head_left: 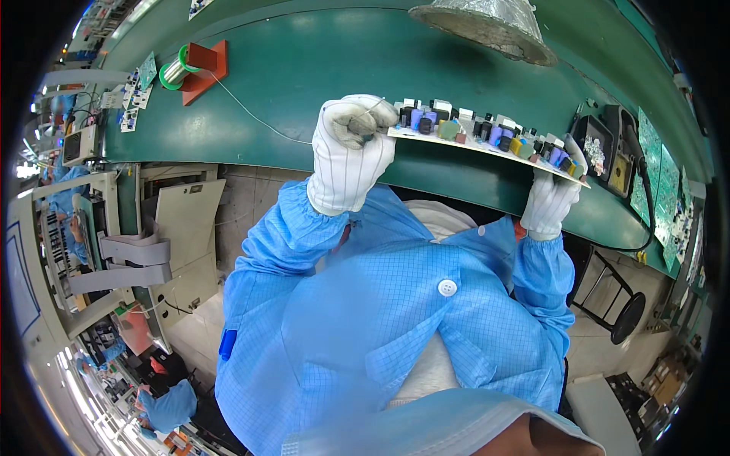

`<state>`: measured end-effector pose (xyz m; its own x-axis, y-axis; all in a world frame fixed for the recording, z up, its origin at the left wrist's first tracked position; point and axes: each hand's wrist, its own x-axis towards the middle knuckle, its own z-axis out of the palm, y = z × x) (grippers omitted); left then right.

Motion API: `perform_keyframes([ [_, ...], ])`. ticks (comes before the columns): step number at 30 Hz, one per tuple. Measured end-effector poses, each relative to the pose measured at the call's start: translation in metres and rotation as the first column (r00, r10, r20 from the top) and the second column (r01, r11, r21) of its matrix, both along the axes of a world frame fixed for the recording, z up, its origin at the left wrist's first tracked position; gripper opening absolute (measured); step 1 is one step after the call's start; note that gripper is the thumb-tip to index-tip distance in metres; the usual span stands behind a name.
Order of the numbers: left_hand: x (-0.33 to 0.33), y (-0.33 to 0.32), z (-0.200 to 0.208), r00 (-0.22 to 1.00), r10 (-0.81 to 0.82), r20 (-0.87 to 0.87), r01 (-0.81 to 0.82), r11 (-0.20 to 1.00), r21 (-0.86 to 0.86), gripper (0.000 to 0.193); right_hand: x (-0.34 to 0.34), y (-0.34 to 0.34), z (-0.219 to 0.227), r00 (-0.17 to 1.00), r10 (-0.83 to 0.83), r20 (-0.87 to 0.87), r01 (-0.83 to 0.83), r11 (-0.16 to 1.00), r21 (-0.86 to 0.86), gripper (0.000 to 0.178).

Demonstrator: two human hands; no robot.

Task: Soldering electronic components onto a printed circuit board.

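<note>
A long, narrow circuit board point(498, 149) is held up above the near edge of the green bench, tilted down to the right. Black, purple, yellow and green components stand along its upper side. My left hand point(351, 148), in a white striped glove with grey-stained fingertips, is closed at the board's left end. Thin solder wire point(251, 112) runs into this hand, and a short tip shows above the fingers. My right hand point(553, 199), also gloved, grips the board's right end, with the thumb above and the other fingers below it.
A solder spool point(176, 70) sits on a red stand point(209, 80) at the back left. A silver fume hood point(494, 26) hangs over the back. To the right are a soldering iron stand point(620, 148), a black cable point(652, 205) and green circuit panels point(649, 163). Behind is a black stool point(625, 315).
</note>
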<state>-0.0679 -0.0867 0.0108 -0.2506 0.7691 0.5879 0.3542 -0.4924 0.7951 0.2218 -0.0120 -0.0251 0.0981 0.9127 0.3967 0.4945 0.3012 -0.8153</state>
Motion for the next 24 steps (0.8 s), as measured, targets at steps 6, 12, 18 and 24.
perform_keyframes([
  [6, -0.010, 0.008, -0.015, 0.866, 0.154, -0.476, -0.234, 0.966, -0.113, 0.059, 0.000, -0.001, -0.011, 1.000, 0.030, -0.002, -0.029, 0.997, 0.071, 0.044],
  [12, -0.022, 0.034, -0.037, 0.781, -0.037, -0.623, -0.095, 0.979, -0.178, 0.066, 0.001, 0.002, -0.015, 1.000, 0.019, -0.019, -0.018, 0.997, 0.074, 0.041],
  [18, -0.025, 0.032, -0.035, 0.802, -0.069, -0.593, -0.055, 0.980, -0.189, 0.048, 0.006, 0.005, -0.021, 0.996, 0.050, 0.069, -0.060, 0.988, 0.146, 0.040],
  [24, -0.005, 0.014, -0.006, 0.992, -0.013, -0.122, -0.039, 0.909, -0.415, 0.051, 0.008, 0.013, -0.022, 0.989, 0.071, -0.126, -0.064, 0.996, 0.059, 0.054],
])
